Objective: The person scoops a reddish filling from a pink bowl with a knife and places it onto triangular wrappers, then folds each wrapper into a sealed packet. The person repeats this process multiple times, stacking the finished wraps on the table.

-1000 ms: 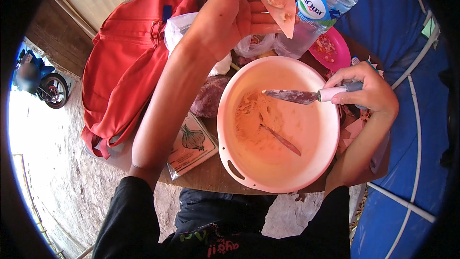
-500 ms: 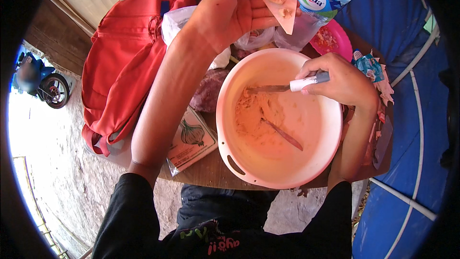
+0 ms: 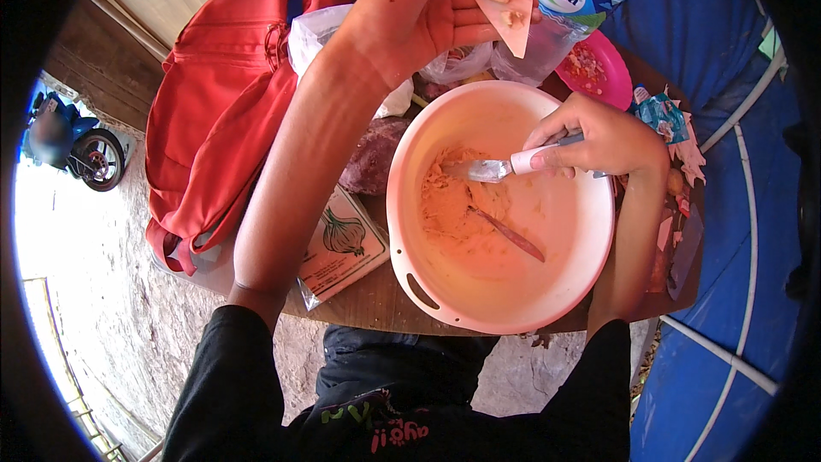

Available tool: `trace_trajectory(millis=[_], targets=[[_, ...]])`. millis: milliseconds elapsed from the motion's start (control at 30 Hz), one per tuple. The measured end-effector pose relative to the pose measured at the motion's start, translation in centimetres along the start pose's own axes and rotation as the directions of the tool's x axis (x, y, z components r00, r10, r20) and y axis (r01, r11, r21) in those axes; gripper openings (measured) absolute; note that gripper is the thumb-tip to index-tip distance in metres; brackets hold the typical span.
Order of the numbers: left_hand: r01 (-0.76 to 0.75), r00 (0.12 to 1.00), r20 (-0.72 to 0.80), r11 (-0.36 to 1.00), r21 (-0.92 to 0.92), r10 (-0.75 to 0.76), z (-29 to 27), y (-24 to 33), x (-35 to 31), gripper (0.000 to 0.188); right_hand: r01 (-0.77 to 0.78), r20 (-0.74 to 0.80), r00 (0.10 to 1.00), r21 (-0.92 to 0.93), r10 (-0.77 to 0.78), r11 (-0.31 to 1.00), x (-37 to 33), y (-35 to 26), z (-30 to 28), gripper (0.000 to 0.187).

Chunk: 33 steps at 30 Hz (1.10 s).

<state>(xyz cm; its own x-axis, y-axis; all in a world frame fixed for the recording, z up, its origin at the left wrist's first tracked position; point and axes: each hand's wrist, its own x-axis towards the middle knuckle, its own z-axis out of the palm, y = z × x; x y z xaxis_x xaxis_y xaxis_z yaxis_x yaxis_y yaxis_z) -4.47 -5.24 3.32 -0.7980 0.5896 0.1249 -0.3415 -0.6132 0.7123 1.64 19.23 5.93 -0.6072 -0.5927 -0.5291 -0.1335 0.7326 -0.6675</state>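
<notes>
Two hands work above a small wooden tabletop [image 3: 376, 304] set outdoors on a stony floor [image 3: 94, 291]. The left hand [image 3: 410, 13], raised at 12 o'clock, pinches a pale triangular wrapper [image 3: 505, 4] between thumb and fingers. The right hand [image 3: 599, 141], at 3 o'clock of the bowl, is closed round the white handle of a knife [image 3: 505, 167], whose blade lies in the pale paste [image 3: 453, 205] inside the round pink bowl [image 3: 410, 222]. A red bag [image 3: 222, 111] rests at 9 o'clock, a seasoning packet [image 3: 342, 244] beside the bowl, a water bottle [image 3: 573, 0] and small pink dish [image 3: 599, 73] at 1 o'clock. Blue tarpaulin [image 3: 735, 231] bounds the right; a motorcycle [image 3: 73, 141] stands far left.
</notes>
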Motion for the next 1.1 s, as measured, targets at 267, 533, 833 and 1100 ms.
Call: trace_trajectory(millis=[267,533,833,1100], targets=[[-0.061,0.997,-0.054,0.996,-0.058,0.058,-0.6,-0.7,0.8,0.034,0.031,0.161,0.985,0.150,-0.055,0.988,0.6,0.4,-0.4,0.028],[-0.057,0.981,-0.180,0.995,0.080,0.070,1.5,0.3,-1.0,0.036,0.150,-0.041,0.989,0.181,-0.145,0.972,-4.9,0.4,-2.9,0.028],[0.031,0.996,-0.086,0.970,0.242,-0.011,3.6,0.8,-1.8,0.038,0.441,-0.577,0.786,0.273,-0.221,0.855,-9.5,0.6,-2.5,0.033],[-0.017,0.999,-0.020,0.946,0.325,0.024,4.0,1.4,-2.1,0.043,0.418,-0.608,0.764,0.207,-0.219,0.884,-10.0,0.7,-3.0,0.033]])
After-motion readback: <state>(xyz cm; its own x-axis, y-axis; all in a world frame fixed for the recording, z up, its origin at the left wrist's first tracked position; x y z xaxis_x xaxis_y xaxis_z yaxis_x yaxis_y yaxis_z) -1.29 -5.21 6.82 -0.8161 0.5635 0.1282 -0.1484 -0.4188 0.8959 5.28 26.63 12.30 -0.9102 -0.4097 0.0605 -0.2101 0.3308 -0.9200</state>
